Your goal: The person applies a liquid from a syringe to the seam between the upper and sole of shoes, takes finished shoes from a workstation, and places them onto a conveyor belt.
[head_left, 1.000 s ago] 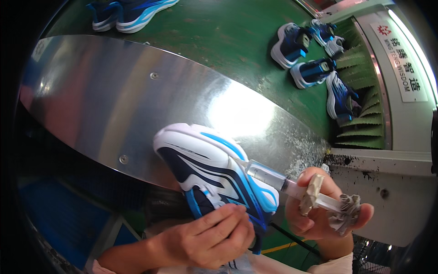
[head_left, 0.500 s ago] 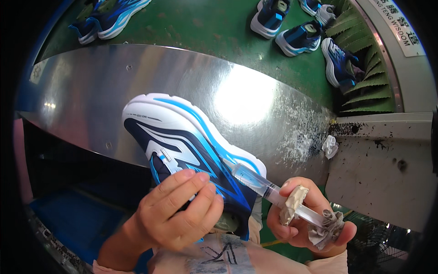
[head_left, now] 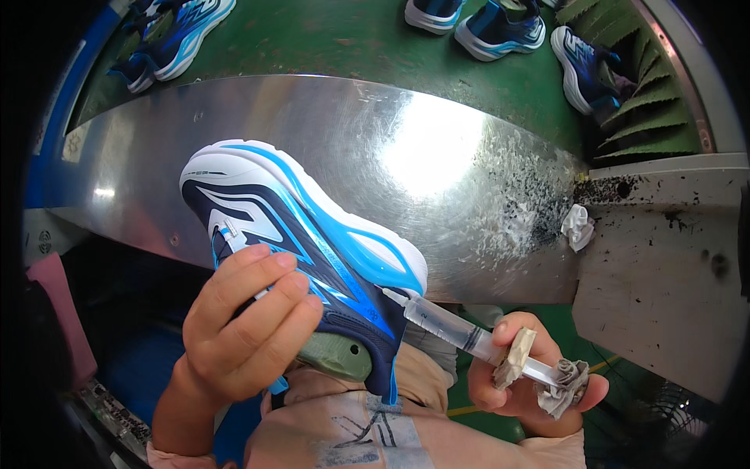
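Nearest, just below the shoe, is the person's pale clothing point(head_left: 289, 438) with a taped patch point(head_left: 367, 434) on it. The left hand point(head_left: 246, 324) has its fingers drawn together and holds the shoe point(head_left: 312, 242) by its lace side. The shoe is lifted and tipped onto its side, sole edge away from the person; a green block point(head_left: 340, 357) fills its opening. On the heel side of the shoe, the right hand point(head_left: 525, 397) is curled around a clear syringe point(head_left: 449, 324), fingers at the wrapped collar point(head_left: 514, 358) and thumb at the wrapped plunger end point(head_left: 564, 389).

Half a second ago the syringe tip stood farther forward along the line where upper meets sole; now it sits close to the heel and seems to touch there. The shoe has also slid leftward past the tip. That suggests the side seam has been followed backward and the work is now near its heel end, though any liquid laid down is too fine to make out.

Beyond the shoe lies the metal tabletop point(head_left: 328, 117), with crumpled paper point(head_left: 577, 227) to the shoe's right. Farther off, a green surface point(head_left: 328, 47) carries a similar pair point(head_left: 183, 35) beyond the shoe's toe.
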Available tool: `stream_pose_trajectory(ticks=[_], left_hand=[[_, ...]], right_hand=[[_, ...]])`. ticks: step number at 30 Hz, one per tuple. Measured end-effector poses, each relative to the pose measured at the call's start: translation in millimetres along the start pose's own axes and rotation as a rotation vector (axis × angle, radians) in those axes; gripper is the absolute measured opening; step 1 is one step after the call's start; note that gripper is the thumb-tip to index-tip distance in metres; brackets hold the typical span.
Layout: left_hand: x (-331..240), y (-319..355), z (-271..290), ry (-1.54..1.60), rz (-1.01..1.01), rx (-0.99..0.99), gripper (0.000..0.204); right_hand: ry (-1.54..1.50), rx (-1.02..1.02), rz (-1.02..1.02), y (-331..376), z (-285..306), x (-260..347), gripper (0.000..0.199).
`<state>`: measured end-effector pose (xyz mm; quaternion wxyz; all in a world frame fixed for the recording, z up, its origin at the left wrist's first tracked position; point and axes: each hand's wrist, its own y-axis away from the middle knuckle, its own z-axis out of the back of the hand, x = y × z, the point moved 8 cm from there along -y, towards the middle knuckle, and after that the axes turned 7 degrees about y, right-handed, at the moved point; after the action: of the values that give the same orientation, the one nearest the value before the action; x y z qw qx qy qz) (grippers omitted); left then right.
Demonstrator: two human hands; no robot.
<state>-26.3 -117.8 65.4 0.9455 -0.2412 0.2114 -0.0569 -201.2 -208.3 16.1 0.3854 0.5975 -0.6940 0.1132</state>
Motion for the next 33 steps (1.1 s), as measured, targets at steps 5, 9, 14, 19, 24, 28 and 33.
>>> stream_pose_trajectory(ticks=[5,9,14,19,24,28,33], left_hand=[[-0.1,-14.0,-0.5,-0.016,-0.004,0.092,0.018],[-1.2,-22.9,-1.7,-0.018,0.007,0.145,0.024],[-0.5,-32.9,-8.1,-0.066,0.002,0.202,0.027],[2.0,-48.6,-13.0,-0.068,0.015,0.297,0.040],[9.2,-69.9,-24.3,-0.092,-0.026,0.387,0.053],[7.3,-93.8,-40.6,-0.103,-0.209,0.586,0.068],[-6.2,-98.7,-60.7,-0.221,-0.242,0.736,0.074]], right_hand=[[-0.096,0.016,0.034,2.2,19.9,-7.4,0.119],[-0.132,0.025,0.040,4.1,28.4,-10.1,0.119],[-0.214,0.001,0.065,6.3,34.0,-17.3,0.118],[-0.281,-0.031,0.138,9.8,36.1,-17.2,0.117],[-0.362,-0.049,0.132,11.5,38.1,-31.3,0.121],[-0.416,-0.082,0.201,5.8,39.9,-31.5,0.120],[-0.435,-0.102,0.283,11.7,50.8,-26.2,0.118]])
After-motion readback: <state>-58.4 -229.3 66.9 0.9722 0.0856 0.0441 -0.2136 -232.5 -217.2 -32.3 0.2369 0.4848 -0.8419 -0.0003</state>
